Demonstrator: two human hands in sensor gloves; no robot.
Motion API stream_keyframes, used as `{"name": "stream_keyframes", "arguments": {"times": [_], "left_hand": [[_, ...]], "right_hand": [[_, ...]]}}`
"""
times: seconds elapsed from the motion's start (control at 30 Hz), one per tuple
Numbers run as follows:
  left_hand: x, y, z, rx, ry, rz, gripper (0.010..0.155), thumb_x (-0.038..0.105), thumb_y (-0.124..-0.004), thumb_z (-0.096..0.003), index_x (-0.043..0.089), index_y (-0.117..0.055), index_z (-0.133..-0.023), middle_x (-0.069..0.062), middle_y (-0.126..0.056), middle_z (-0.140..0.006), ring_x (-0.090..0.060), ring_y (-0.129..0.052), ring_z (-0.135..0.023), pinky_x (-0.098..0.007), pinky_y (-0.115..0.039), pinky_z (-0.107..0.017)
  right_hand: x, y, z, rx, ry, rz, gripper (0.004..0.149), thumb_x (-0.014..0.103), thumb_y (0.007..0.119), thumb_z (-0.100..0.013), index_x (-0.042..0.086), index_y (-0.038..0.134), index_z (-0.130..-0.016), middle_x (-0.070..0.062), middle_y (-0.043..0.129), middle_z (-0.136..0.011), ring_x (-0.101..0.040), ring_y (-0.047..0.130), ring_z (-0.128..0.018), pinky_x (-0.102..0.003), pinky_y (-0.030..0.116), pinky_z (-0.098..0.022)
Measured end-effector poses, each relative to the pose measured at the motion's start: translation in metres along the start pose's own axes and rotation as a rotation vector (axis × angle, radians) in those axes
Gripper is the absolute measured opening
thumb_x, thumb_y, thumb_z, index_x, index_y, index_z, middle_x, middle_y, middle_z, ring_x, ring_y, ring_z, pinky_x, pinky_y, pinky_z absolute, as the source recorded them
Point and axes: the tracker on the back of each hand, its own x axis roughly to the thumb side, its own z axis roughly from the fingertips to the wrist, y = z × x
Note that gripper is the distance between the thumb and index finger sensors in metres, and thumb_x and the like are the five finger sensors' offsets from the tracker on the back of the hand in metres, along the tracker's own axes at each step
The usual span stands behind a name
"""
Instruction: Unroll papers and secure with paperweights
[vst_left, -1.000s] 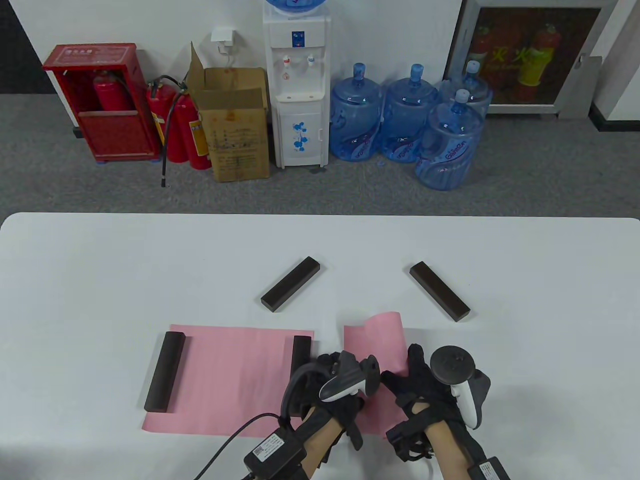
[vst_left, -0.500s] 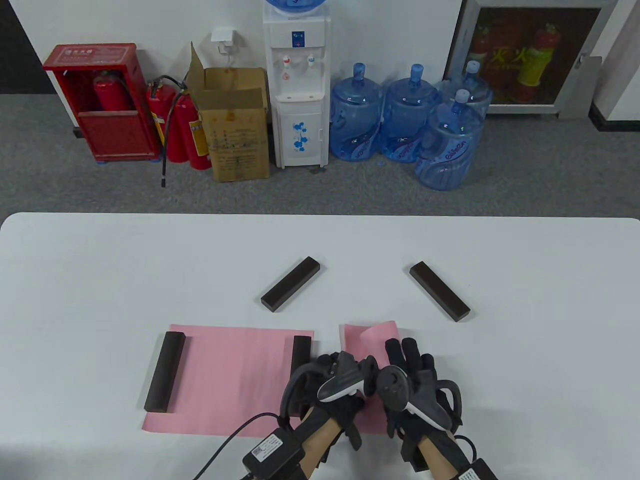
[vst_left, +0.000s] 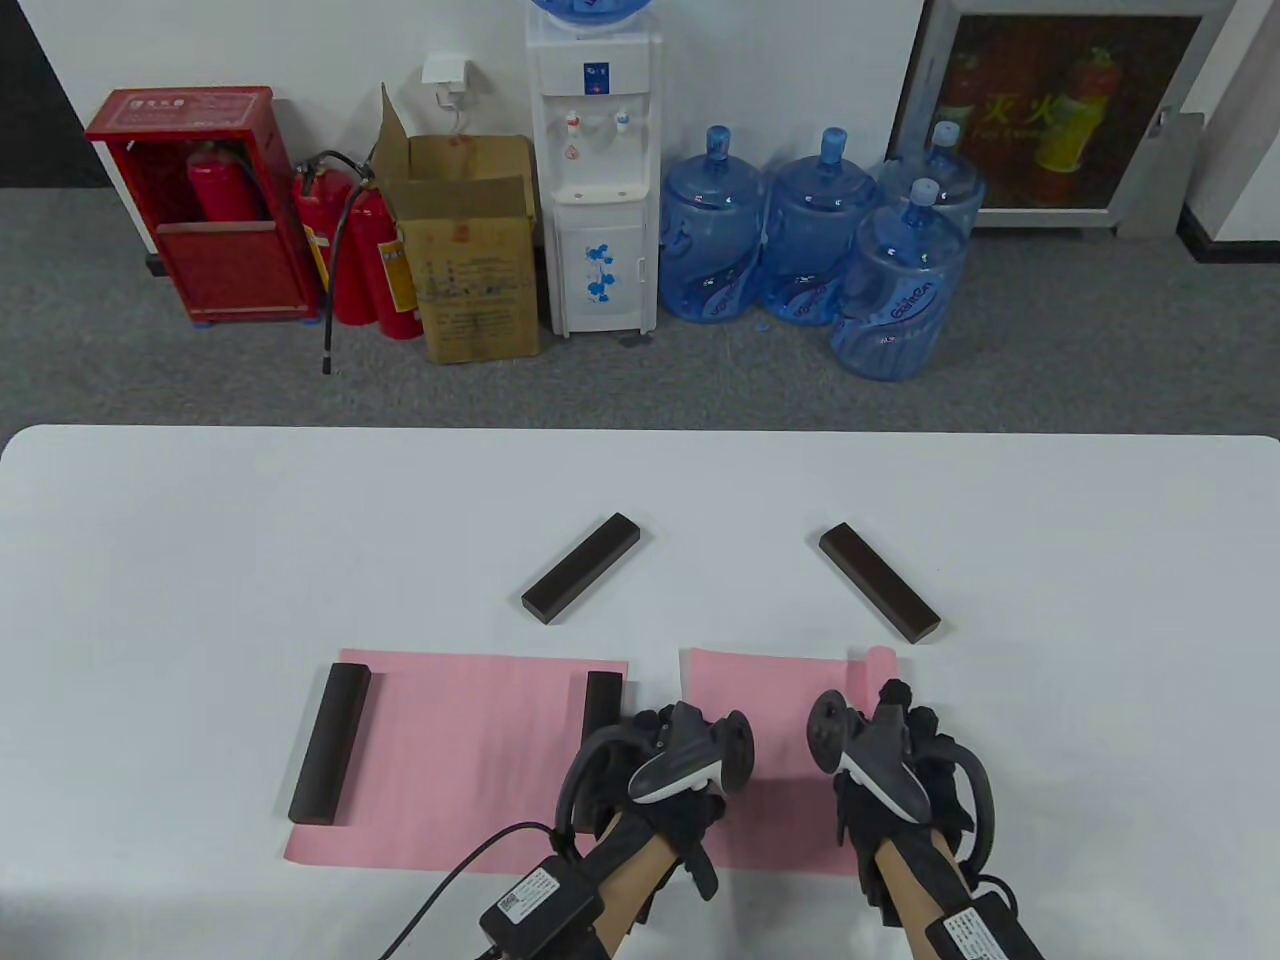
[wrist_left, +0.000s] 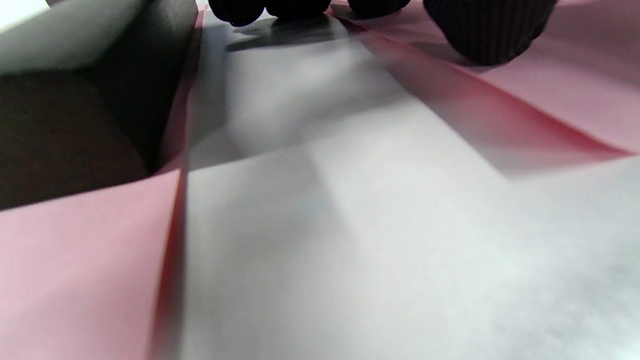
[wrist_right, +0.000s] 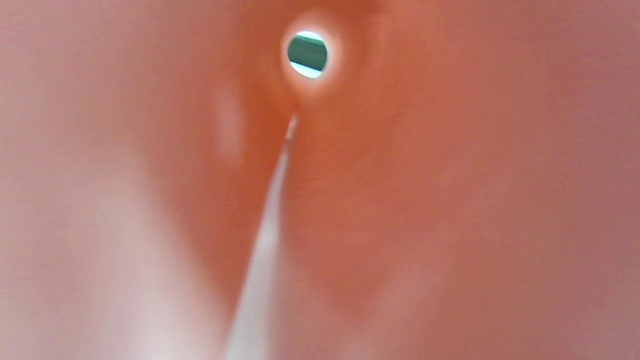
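The second pink sheet (vst_left: 765, 720) lay on the white table (vst_left: 200, 560) just right of the first sheet (vst_left: 460, 750), which was already flat under two dark bars, one at its left end (vst_left: 331, 742) and one at its right (vst_left: 602, 702). The left hand (vst_left: 680, 765) rested on the second sheet's left margin, fingertips (wrist_left: 487, 30) down on the pink; how hard they pressed could not be told. The right hand (vst_left: 900, 760) lay on the remaining curl (vst_left: 880, 662) at the sheet's right end — its long axis running away from the person — though whether those fingers gripped the roll or only pressed it was hidden. The right wrist view showed only pink, looking down the tube. Two free paperweights waited beyond the sheet: one (vst_left: 580, 568) up and left, nearer the left hand, the other (vst_left: 879, 596) just past the curl, nearer the right. Open table stretched rightward — room, seemingly, to finish flattening.
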Motion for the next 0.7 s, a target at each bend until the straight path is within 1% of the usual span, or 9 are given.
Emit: {"name": "stream_keyframes", "arguments": {"times": [0.17, 0.3, 0.37, 0.4, 0.47, 0.5, 0.53, 0.67, 0.7], "left_hand": [[-0.001, 0.0, 0.0, 0.006, -0.004, -0.002, 0.072, 0.055, -0.069, -0.0486, 0.037, -0.039, -0.111, -0.007, -0.038, -0.123, -0.043, -0.045, -0.106, -0.056, -0.042, -0.075], [-0.001, 0.0, 0.0, 0.009, -0.001, -0.002, 0.072, 0.055, -0.068, -0.0485, 0.036, -0.039, -0.111, -0.008, -0.038, -0.123, -0.043, -0.045, -0.106, -0.056, -0.042, -0.075], [-0.001, 0.0, 0.0, 0.007, -0.001, -0.005, 0.072, 0.055, -0.068, -0.0487, 0.036, -0.039, -0.111, -0.008, -0.038, -0.123, -0.043, -0.045, -0.106, -0.056, -0.042, -0.075], [-0.001, 0.0, 0.0, 0.008, -0.001, -0.002, 0.072, 0.055, -0.068, -0.0486, 0.036, -0.039, -0.111, -0.008, -0.038, -0.122, -0.043, -0.045, -0.106, -0.056, -0.042, -0.075], [-0.001, 0.0, 0.0, 0.007, 0.0, -0.002, 0.072, 0.055, -0.069, -0.0486, 0.036, -0.039, -0.111, -0.008, -0.038, -0.123, -0.043, -0.045, -0.106, -0.056, -0.042, -0.075], [0.0, 0.0, 0.0, 0.006, 0.001, -0.005, 0.072, 0.055, -0.068, -0.0486, 0.036, -0.039, -0.111, -0.008, -0.038, -0.123, -0.043, -0.045, -0.106, -0.056, -0.042, -0.075], [0.0, 0.0, 0.0, 0.006, 0.001, -0.005, 0.072, 0.055, -0.068, -0.0485, 0.036, -0.038, -0.111, -0.008, -0.038, -0.123, -0.043, -0.045, -0.106, -0.056, -0.042, -0.075], [0.0, 0.0, 0.0, 0.005, 0.003, -0.01, 0.072, 0.055, -0.068, -0.0487, 0.036, -0.038, -0.111, -0.008, -0.038, -0.123, -0.043, -0.045, -0.107, -0.056, -0.043, -0.075], [0.0, 0.0, 0.0, 0.003, 0.004, -0.013, 0.072, 0.055, -0.068, -0.0487, 0.036, -0.038, -0.111, -0.008, -0.038, -0.123, -0.043, -0.045, -0.107, -0.057, -0.043, -0.075]], "right_hand": [[-0.031, 0.001, -0.014, 0.04, 0.067, 0.023, 0.063, 0.038, 0.087, -0.041, 0.031, 0.068, -0.101, -0.011, 0.025, -0.113, -0.045, 0.047, -0.103, -0.062, 0.049, -0.073], [-0.061, 0.001, -0.022, 0.076, 0.099, -0.077, 0.062, 0.036, 0.087, -0.041, 0.031, 0.069, -0.1, -0.011, 0.027, -0.113, -0.045, 0.046, -0.104, -0.063, 0.048, -0.073], [-0.07, 0.0, -0.023, 0.057, 0.117, -0.083, 0.058, 0.032, 0.087, -0.042, 0.029, 0.072, -0.098, -0.01, 0.031, -0.113, -0.045, 0.046, -0.104, -0.063, 0.048, -0.073], [-0.075, -0.001, -0.024, 0.054, 0.111, -0.071, 0.058, 0.032, 0.087, -0.042, 0.032, 0.071, -0.098, -0.009, 0.032, -0.113, -0.044, 0.047, -0.104, -0.063, 0.048, -0.073], [-0.081, -0.002, -0.024, 0.032, 0.099, -0.07, 0.058, 0.029, 0.088, -0.042, 0.031, 0.072, -0.097, -0.009, 0.036, -0.113, -0.044, 0.049, -0.104, -0.063, 0.05, -0.073], [-0.085, -0.002, -0.023, 0.022, 0.114, -0.052, 0.059, 0.03, 0.089, -0.041, 0.027, 0.072, -0.098, -0.009, 0.037, -0.113, -0.043, 0.049, -0.104, -0.063, 0.049, -0.073], [-0.087, -0.002, -0.023, 0.023, 0.12, -0.04, 0.059, 0.031, 0.089, -0.041, 0.027, 0.074, -0.098, -0.009, 0.038, -0.113, -0.042, 0.049, -0.105, -0.063, 0.049, -0.074], [-0.1, 0.012, -0.026, 0.046, 0.114, -0.046, 0.057, 0.033, 0.09, -0.04, 0.028, 0.077, -0.096, -0.008, 0.04, -0.113, -0.041, 0.049, -0.105, -0.063, 0.049, -0.074], [-0.102, 0.016, -0.027, 0.053, 0.111, -0.062, 0.058, 0.033, 0.09, -0.04, 0.028, 0.075, -0.096, -0.008, 0.041, -0.112, -0.041, 0.05, -0.105, -0.063, 0.049, -0.074]]}}
